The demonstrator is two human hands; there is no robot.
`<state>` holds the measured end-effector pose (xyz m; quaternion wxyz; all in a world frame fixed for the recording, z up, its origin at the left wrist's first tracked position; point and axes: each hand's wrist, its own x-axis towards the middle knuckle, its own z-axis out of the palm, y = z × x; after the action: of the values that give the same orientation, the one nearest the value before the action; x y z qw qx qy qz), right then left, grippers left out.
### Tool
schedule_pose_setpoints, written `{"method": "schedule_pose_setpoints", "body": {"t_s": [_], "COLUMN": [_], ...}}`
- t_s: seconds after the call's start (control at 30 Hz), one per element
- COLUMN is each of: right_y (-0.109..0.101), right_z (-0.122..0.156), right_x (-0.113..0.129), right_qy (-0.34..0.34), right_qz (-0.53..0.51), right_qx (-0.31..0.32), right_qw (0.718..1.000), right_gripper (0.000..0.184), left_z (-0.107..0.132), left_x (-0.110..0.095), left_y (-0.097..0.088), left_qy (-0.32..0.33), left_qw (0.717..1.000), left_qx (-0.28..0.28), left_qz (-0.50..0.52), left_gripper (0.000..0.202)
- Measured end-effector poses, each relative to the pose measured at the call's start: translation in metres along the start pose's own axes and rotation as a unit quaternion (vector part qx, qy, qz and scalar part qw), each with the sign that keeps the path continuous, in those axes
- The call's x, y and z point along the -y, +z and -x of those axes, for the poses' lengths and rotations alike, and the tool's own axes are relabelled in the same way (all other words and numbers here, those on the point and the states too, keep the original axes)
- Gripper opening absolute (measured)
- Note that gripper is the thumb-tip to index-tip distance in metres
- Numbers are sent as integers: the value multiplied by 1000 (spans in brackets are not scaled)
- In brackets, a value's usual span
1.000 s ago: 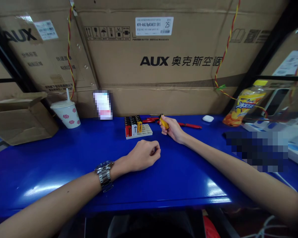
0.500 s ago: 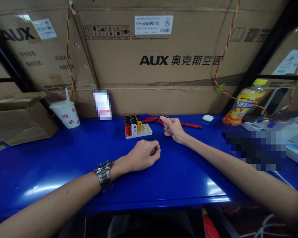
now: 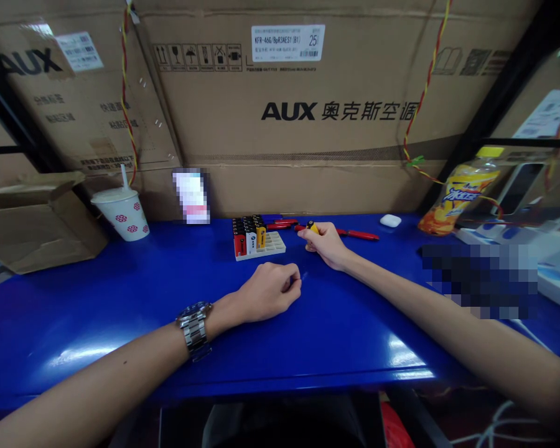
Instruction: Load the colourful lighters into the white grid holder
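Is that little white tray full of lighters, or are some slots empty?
Partly full: the white tray holds upright lighters in its back and left part, while its front right slots show empty.

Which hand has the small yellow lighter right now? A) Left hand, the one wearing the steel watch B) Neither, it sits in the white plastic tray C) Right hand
C: the bare right hand pinches the small yellow plastic lighter between its fingers.
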<state>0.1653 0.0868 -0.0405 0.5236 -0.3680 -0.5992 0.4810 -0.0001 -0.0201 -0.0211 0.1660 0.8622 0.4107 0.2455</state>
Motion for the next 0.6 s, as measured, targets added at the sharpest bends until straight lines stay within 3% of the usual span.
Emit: {"method": "schedule_pose_setpoints", "body": {"t_s": [0.27,0.43,0.6], "right_y": [-1,-1,2], "right_z": [0,0,1], "right_x": [-4,-4,8], "right_qy": [-11,-1,35], "right_qz": [21,-9,-59], "right_qx": [2,1,74], "right_qw": [1000,1000,995], "right_gripper": [35,42,46], "left_z": [-1,-1,-1], "left_x": [-1,-1,-1], "left_y": [-1,0,0], "left_qy": [1,2,3], "left_qw": [1000,1000,1000], "left_qx": [0,2,1], "left_qz": [-4,-5,-6], "left_gripper": [12,12,11]}}
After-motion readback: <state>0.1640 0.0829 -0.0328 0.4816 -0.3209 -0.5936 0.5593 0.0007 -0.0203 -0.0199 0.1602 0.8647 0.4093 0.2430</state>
